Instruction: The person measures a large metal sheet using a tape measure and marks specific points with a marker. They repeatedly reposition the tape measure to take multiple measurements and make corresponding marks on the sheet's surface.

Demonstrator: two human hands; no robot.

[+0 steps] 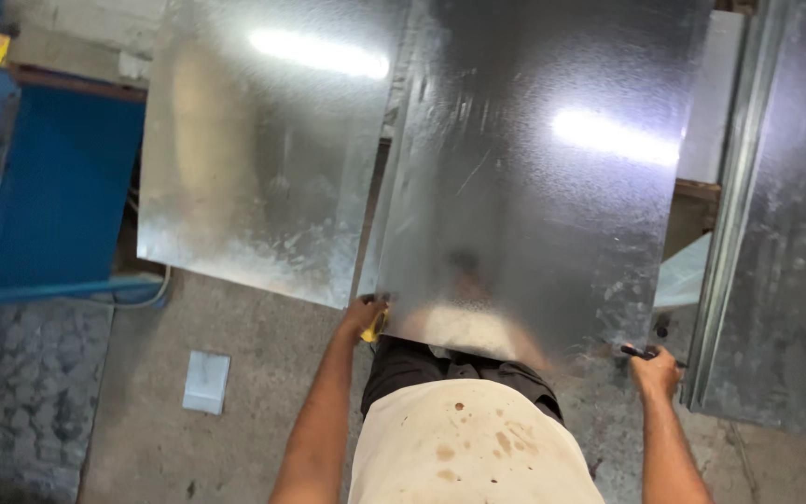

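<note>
While the left hand closes on the near left corner of a large galvanized sheet, with a yellow object tucked in its grip, the right hand clasps the near right corner beside a dark tool. Just left lies a second shiny sheet, then a blue machine; a small metal offcut rests on the concrete floor.

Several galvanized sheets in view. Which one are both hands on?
The middle sheet, darker than the others: left hand and right hand grip its near corners. The left sheet and right sheet are untouched.
</note>
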